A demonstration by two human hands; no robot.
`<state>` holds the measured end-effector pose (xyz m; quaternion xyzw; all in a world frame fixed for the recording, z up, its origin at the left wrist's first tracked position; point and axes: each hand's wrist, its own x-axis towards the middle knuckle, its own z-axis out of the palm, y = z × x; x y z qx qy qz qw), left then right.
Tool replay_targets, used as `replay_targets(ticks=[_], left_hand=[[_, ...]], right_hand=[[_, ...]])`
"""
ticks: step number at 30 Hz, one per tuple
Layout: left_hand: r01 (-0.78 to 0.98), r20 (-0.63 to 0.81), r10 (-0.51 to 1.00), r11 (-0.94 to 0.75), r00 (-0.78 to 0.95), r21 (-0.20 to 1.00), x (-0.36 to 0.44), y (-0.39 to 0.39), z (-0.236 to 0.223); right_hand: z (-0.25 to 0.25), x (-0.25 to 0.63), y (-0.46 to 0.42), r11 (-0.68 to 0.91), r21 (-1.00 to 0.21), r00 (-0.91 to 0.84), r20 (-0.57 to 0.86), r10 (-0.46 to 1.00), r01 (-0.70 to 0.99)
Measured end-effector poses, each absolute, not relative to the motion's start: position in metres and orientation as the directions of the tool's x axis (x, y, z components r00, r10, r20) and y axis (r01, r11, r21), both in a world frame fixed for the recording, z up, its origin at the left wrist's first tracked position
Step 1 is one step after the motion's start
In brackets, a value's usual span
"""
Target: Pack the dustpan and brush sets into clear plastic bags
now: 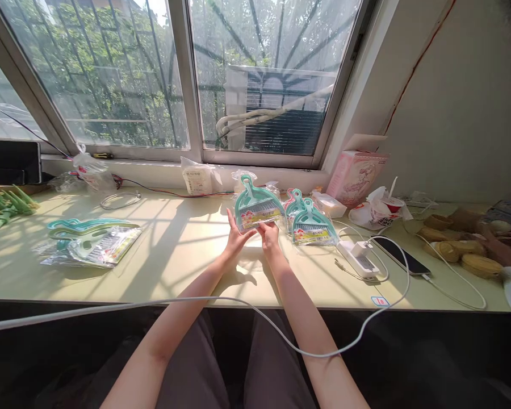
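You are seated at a long pale table [183, 250] set under a window [187, 74]. Work from this surface; it carries all the stock.

At your left lies a flat pile of bagged dustpan sets [89, 241], well apart from your hands. At your right a phone [402, 255] and a white charger block [360, 255] lie side by side, with a white cable [281, 335] looping off the table edge and across your lap. A pink box [355, 176] stands against the wall.

Just beside your right hand two more packaged sets [309, 221] lean on the table, overlapping one another.

The teal mini dustpan set [254, 207] is held upright above the table's middle, handle uppermost. Your left hand [236, 236] pinches its lower left edge; your right hand [269, 236] pinches the lower edge by the printed label. It appears to be wrapped in clear film, though glare makes this uncertain.

Treat the item as light and stiff, probably slippery where film covers it. Grip the rigid pan rim or the handle, not the loose wrapper.
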<state>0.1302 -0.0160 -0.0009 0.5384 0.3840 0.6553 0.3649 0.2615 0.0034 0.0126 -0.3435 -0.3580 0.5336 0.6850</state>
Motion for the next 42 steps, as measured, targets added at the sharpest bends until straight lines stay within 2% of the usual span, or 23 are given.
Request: replay_targets(ticks=[3, 6, 8, 13, 19, 26, 34, 42], left_hand=[[-0.288, 0.245, 0.961, -0.272, -0.127, 0.918, 0.120, -0.012, 0.005], [-0.296, 0.174, 0.980, -0.196, -0.099, 0.935, 0.110, -0.008, 0.006], [-0.275, 0.184, 0.977, -0.208, -0.109, 0.939, 0.107, -0.007, 0.005], [-0.256, 0.182, 0.979, -0.199, -0.088, 0.946, 0.113, -0.011, 0.006], [-0.253, 0.186, 0.983, -0.179, 0.002, 0.951, 0.119, -0.020, 0.007], [-0.186, 0.187, 0.981, -0.174, 0.055, 0.967, 0.113, -0.026, 0.014], [-0.157, 0.151, 0.986, -0.139, 0.065, 0.978, 0.112, -0.028, 0.017], [-0.174, 0.156, 0.987, -0.158, -0.026, 0.972, 0.085, -0.020, 0.023]], right_hand=[[0.009, 0.263, 0.006, 0.184, -0.852, 0.110, 0.149, 0.983, -0.490], [0.009, 0.262, 0.004, 0.148, -0.857, 0.011, 0.164, 0.986, -0.494], [0.009, 0.262, 0.002, 0.133, -0.861, -0.016, 0.162, 0.987, -0.492], [0.011, 0.265, 0.003, 0.119, -0.870, 0.050, 0.109, 0.993, -0.479], [0.008, 0.267, 0.007, 0.170, -0.858, 0.099, 0.139, 0.985, -0.484], [0.016, 0.275, 0.003, 0.072, -0.900, 0.039, 0.061, 0.997, -0.429], [0.011, 0.273, 0.004, 0.066, -0.921, 0.071, 0.042, 0.997, -0.384], [0.015, 0.271, -0.004, 0.041, -0.953, -0.087, 0.069, 0.994, -0.299]])
